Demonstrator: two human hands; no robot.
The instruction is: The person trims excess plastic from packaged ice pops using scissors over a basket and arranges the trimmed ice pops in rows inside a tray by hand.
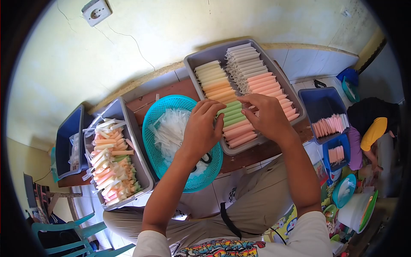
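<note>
A grey tray (pixel 292 92) holds rows of filled plastic tubes that look like ice pops: white, cream, orange, pink and green. My left hand (pixel 202 126) is at the left end of the uppermost green ice pop (pixel 231 109), its fingers curled over that end. At the other end, my right hand (pixel 269 115) bends its thumb and index finger around the tip. The ice pop lies level between both hands, against the green row. Beneath my left forearm, a turquoise basket (pixel 150 115) holds clear plastic wrappers (pixel 169 130) and a black-handled tool (pixel 206 158), partly hidden.
On the left stands a grey bin (pixel 147 182) heaped with loose ice pops (pixel 112 165), beside a dark blue bin (pixel 64 141). To the right, blue bins (pixel 323 96) hold more pink ones. Another person (pixel 372 132) sits there, near a white bucket (pixel 355 210).
</note>
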